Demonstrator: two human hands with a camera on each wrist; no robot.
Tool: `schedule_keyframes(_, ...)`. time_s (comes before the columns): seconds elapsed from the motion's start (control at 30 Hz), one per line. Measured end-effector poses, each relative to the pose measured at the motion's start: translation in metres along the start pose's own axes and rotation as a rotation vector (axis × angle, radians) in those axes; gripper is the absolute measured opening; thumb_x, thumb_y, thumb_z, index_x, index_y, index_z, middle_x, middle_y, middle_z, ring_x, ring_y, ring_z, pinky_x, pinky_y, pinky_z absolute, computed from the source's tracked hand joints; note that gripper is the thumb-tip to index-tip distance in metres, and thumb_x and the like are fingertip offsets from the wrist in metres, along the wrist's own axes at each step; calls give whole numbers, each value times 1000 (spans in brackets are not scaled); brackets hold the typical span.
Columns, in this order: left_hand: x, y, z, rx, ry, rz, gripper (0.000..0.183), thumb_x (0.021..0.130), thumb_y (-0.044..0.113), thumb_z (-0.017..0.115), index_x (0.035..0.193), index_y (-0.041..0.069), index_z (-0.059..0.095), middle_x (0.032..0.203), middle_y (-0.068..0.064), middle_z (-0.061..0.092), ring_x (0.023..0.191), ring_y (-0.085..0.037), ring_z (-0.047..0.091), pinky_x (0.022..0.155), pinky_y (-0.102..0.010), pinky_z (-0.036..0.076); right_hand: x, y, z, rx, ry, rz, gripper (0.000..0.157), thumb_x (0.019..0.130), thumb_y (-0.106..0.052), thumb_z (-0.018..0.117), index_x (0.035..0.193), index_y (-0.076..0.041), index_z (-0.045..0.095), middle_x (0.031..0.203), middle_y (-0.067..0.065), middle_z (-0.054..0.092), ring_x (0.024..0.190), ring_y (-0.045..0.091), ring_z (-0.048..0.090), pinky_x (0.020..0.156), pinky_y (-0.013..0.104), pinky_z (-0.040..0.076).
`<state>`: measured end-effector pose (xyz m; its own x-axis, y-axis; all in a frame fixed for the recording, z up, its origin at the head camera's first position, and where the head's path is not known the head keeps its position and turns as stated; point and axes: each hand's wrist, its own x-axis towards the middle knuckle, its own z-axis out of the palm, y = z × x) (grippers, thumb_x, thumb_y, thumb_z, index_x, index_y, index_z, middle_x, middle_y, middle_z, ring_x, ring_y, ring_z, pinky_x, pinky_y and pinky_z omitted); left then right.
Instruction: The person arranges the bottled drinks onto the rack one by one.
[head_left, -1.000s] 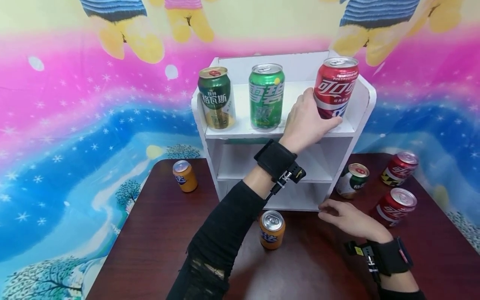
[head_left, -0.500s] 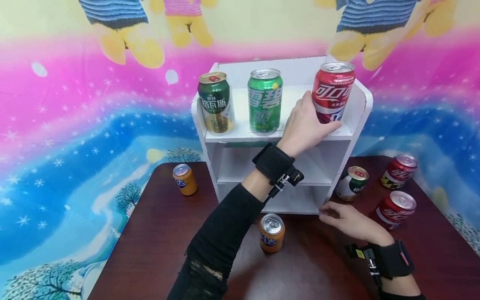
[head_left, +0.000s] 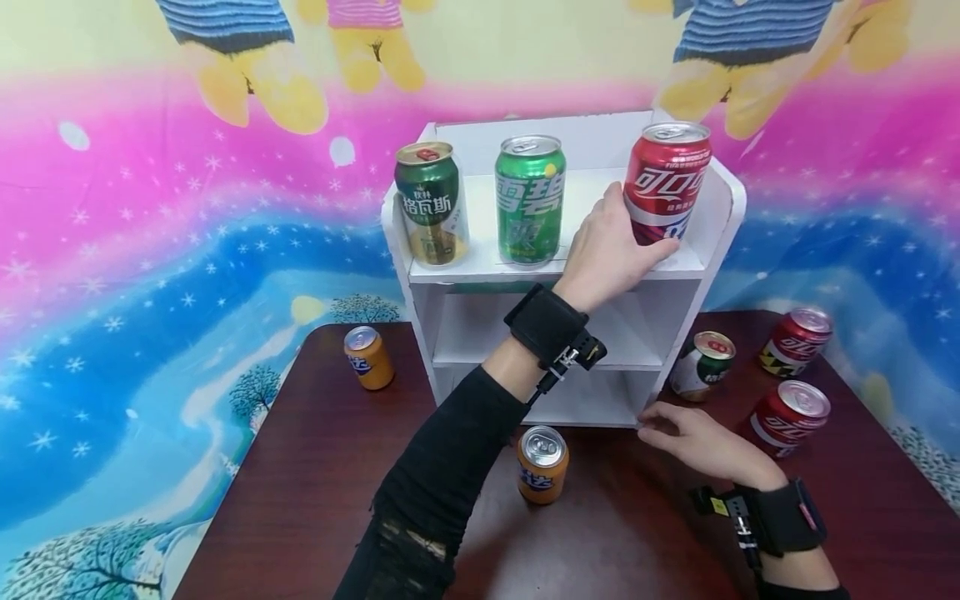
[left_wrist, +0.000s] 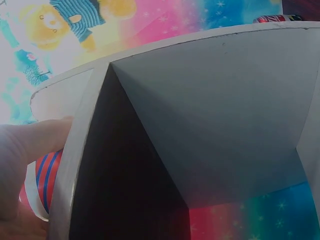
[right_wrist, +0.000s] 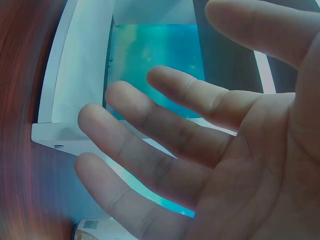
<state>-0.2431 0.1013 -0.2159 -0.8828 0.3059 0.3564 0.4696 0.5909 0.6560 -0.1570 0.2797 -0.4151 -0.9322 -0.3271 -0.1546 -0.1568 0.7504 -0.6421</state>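
Note:
On the right of the top shelf of a white rack [head_left: 723,225], my left hand [head_left: 609,246] grips a red cola can [head_left: 670,179]. The thumb [left_wrist: 47,137] lies across the can's front in the left wrist view, and the shelf edge hides part of the can. A green soda can [head_left: 529,200] and a green-and-gold can [head_left: 430,204] stand upright on the same shelf. Beside the rack's lower right corner is my right hand [head_left: 708,443], holding nothing. Its fingers [right_wrist: 150,145] are spread and nearly straight in the right wrist view.
An orange can [head_left: 543,467] stands before the rack, and another orange can [head_left: 369,358] stands to its left. Right of it are a white-and-green can [head_left: 701,367] and two red cans [head_left: 797,342], [head_left: 783,421]. Everything rests on a dark wooden table [head_left: 300,500].
The view has shifted slightly. My left hand stays on the red cola can, whose printed front has turned a little. The right hand keeps its place.

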Motion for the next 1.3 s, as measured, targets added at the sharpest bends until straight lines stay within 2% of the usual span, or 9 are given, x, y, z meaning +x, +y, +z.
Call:
schedule_keyframes(0.2, -1, 1, -1, -10, -8, 15, 72, 80, 40, 74, 134, 12, 37, 120, 3, 50, 107, -5, 49, 89, -19, 42, -1, 1, -1, 7, -1, -12, 39, 95, -32, 58, 118, -1, 59, 101, 4, 63, 85, 17, 58, 73, 35, 50)
schedule_keyframes(0.4, -2, 1, -4, -70, -41, 32, 70, 81, 36, 74, 135, 12, 35, 123, 4, 50, 108, -4, 49, 91, -19, 41, -1, 3, -1, 8, 2, -8, 41, 94, -35, 58, 119, -2, 59, 101, 4, 63, 86, 18, 57, 74, 36, 50)
schedule_keyframes(0.53, -3, 1, -5, -82, -54, 8, 80, 81, 36, 74, 142, 11, 28, 130, 3, 48, 113, -5, 48, 94, -21, 41, -2, 3, -1, 19, -6, -8, 42, 94, -35, 59, 120, -2, 58, 102, 4, 63, 86, 18, 57, 74, 36, 50)
schedule_keyframes(0.7, -6, 2, -10, -118, -87, -2, 96, 82, 38, 72, 150, 8, 11, 143, 0, 38, 124, -6, 39, 102, -25, 34, -2, 5, -4, 2, 11, -48, 39, 94, -34, 58, 118, -3, 59, 101, 2, 62, 86, 17, 57, 74, 34, 50)
schedule_keyframes(0.8, -10, 2, -15, -169, -101, 25, 90, 82, 36, 72, 147, 6, 17, 138, -1, 41, 120, -6, 41, 100, -23, 36, -3, 8, -7, -3, 24, -75, 37, 95, -33, 57, 117, -4, 59, 101, 2, 62, 86, 17, 57, 72, 31, 50)
schedule_keyframes(0.97, -29, -1, -22, -238, -134, 85, 74, 85, 33, 69, 140, 6, 28, 130, -1, 46, 112, -6, 46, 93, -20, 39, -7, 13, -9, -2, 21, -57, 39, 95, -35, 57, 117, -4, 59, 101, 2, 62, 87, 18, 56, 72, 31, 50)
schedule_keyframes(1.07, -46, -6, -30, -204, -161, 89, 77, 87, 38, 66, 145, 7, 25, 138, -2, 42, 119, -6, 42, 98, -21, 36, -11, 17, -10, -3, 16, -30, 40, 94, -37, 57, 117, -4, 59, 102, 4, 62, 89, 20, 56, 72, 34, 49)
schedule_keyframes(1.2, -74, -19, -47, -164, -239, 123, 68, 90, 41, 61, 144, 10, 34, 140, -2, 42, 124, -7, 40, 100, -23, 35, -17, 23, -12, -21, 52, 1, 44, 95, -39, 56, 119, -3, 58, 110, 12, 61, 96, 26, 58, 74, 40, 49)
schedule_keyframes(1.3, -94, -35, -60, -158, -319, 190, 50, 93, 35, 60, 135, 11, 48, 133, -1, 50, 121, -8, 45, 99, -25, 37, -20, 28, -14, -52, 110, 31, 50, 95, -41, 55, 122, 1, 56, 116, 21, 58, 101, 33, 58, 76, 46, 50)
